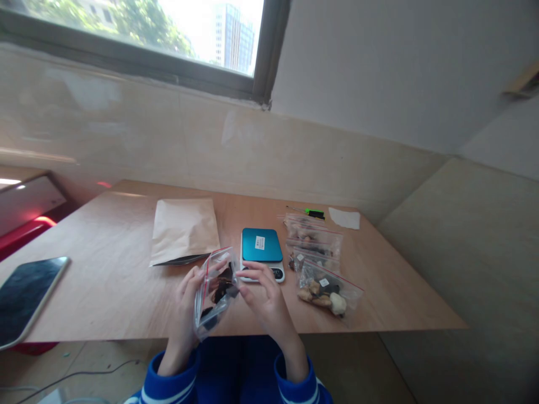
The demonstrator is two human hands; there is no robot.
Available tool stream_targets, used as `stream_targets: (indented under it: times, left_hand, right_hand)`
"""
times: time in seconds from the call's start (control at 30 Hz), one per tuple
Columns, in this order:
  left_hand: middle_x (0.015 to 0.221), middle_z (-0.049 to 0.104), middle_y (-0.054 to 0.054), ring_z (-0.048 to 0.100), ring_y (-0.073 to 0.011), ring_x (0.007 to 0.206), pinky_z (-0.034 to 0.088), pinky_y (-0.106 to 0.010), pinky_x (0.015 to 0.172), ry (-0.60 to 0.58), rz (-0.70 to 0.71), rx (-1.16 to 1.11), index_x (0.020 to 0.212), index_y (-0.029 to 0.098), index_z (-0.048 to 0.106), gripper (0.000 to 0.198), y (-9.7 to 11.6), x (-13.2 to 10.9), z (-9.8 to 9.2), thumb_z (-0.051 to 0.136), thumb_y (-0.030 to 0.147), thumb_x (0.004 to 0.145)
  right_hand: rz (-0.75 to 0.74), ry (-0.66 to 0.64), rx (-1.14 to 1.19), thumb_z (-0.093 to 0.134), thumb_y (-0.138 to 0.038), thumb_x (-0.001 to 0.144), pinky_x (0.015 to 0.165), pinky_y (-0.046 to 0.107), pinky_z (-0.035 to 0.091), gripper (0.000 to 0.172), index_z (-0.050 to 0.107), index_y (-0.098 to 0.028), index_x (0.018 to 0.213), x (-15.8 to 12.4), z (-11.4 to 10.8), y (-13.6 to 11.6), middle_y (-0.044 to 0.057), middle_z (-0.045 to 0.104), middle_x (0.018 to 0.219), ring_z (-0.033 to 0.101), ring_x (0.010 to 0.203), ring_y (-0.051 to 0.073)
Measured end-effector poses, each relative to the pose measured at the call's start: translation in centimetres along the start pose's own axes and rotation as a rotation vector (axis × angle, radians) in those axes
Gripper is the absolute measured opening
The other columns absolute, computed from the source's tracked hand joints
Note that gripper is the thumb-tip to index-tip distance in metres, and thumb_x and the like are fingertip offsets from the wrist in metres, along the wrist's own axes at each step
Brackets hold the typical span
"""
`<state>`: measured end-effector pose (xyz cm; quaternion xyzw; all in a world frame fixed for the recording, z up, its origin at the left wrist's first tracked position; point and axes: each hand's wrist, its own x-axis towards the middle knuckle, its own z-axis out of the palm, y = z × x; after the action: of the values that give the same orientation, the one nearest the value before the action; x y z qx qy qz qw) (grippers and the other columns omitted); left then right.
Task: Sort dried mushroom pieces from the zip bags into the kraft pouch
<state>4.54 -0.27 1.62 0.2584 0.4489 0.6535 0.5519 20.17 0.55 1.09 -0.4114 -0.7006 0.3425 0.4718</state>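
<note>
My left hand (185, 314) and my right hand (263, 297) both hold a clear zip bag with a red-striped seal (217, 294) above the table's near edge. The left hand grips its left side, and the right fingertips pinch its right edge. Dark pieces lie inside the bag. Just beyond my right hand stands a digital scale with a teal top (261, 248), its front partly hidden by my fingers. Several more zip bags (314, 241) lie to the right, the nearest (326, 294) holding pale and dark chunks.
A kraft paper envelope (184, 231) lies on the wooden table (101, 286) left of the scale. Behind the bags are a green-handled screwdriver (309, 212) and a white paper scrap (344, 218). A dark tablet (29, 300) sits at the left edge. Walls bound the far and right sides.
</note>
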Motion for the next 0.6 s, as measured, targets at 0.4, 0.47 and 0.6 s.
stream_targets:
  times: [0.4, 0.47, 0.6]
  left_hand:
    - [0.099, 0.074, -0.012, 0.068, -0.0293, 0.096, 0.053, -0.036, 0.083, -0.213, -0.081, 0.117, 0.082, 0.017, 0.071, 0.032, -0.6, -0.1, -1.1, 0.067, 0.047, 0.072]
    - [0.097, 0.073, -0.013, 0.068, -0.0297, 0.094, 0.054, -0.036, 0.079, -0.270, -0.130, 0.099, 0.079, 0.017, 0.071, 0.032, -0.8, 0.1, -1.3, 0.066, 0.048, 0.072]
    - [0.081, 0.072, -0.012, 0.069, -0.0289, 0.080, 0.055, -0.038, 0.072, -0.234, -0.033, 0.113, 0.071, 0.017, 0.070, 0.030, -0.8, -0.2, -0.5, 0.068, 0.046, 0.071]
  right_hand:
    - [-0.030, 0.076, 0.085, 0.045, -0.049, 0.094, 0.111, 0.041, 0.033, 0.045, 0.049, -0.025, 0.132, 0.5, 0.0, 0.7, 0.009, 0.050, 0.138, 0.044, 0.131, 0.022]
    - [-0.010, 0.047, 0.182, 0.048, -0.054, 0.091, 0.106, 0.038, 0.040, 0.046, 0.054, -0.024, 0.126, 0.9, -0.1, 1.1, 0.008, 0.058, 0.129, 0.052, 0.123, 0.022]
    - [0.072, 0.066, 0.351, 0.064, -0.051, 0.083, 0.078, 0.031, 0.054, 0.033, 0.068, -0.021, 0.096, 1.1, 0.1, 1.3, 0.005, 0.071, 0.091, 0.067, 0.086, 0.020]
